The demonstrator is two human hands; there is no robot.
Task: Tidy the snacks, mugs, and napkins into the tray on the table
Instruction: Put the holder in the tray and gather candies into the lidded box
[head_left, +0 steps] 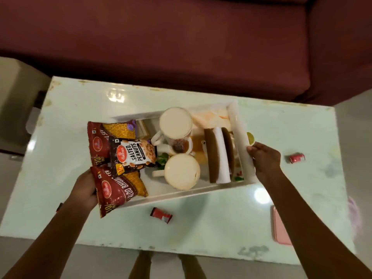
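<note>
A white tray [181, 195] lies on the pale table [201, 228]. In it stand two cream mugs [175, 123] [182, 171], with a third small cup [181, 147] between them. Folded brown and white napkins [219, 156] lean at its right end, with a pale cloth [211, 118] behind. Red snack packets [98, 146] [115, 190] and a dark salted peanuts packet [133, 156] overhang its left end. My left hand [84, 191] grips the left end under the packets. My right hand [264, 160] grips the tray's right rim.
Two small red wrapped sweets lie loose on the table, one [161, 215] in front of the tray, one [297, 158] to the right. A pink flat object [280, 226] sits at the right edge. A maroon sofa [181, 47] runs behind the table.
</note>
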